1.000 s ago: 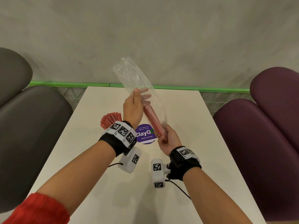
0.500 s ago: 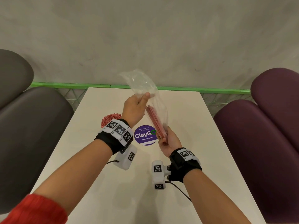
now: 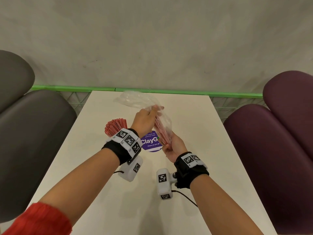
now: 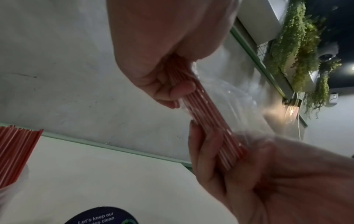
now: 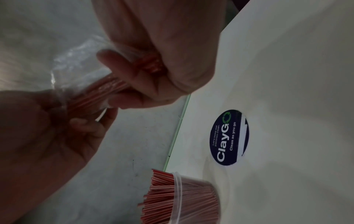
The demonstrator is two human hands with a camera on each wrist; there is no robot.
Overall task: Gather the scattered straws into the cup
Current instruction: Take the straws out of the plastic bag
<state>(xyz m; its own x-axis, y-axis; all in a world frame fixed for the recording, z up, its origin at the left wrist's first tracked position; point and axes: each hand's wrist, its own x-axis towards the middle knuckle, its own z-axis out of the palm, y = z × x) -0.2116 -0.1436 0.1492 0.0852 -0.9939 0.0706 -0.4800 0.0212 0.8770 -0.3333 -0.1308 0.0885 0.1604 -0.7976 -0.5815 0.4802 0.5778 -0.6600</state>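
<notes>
Above the table's (image 3: 194,167) middle, the left hand (image 3: 144,121) pinches the upper end of thin, light, stiff straws (image 3: 160,131) in a slippery bag (image 3: 135,100), right hand (image 3: 174,148) clamping the lower end; the cup (image 5: 193,195) stands toward the left edge.

A flat white table (image 3: 186,167) with square corners carries the things. A clear plastic cup (image 5: 193,194) full of thin red straws (image 3: 116,126) stands on it, just to the left of where the hands grip and lower down. A round dark blue sticker (image 3: 149,143) with white words "ClayGo" lies flat on the table top, right under the grip. The cup is near the sticker, not touching it.
</notes>
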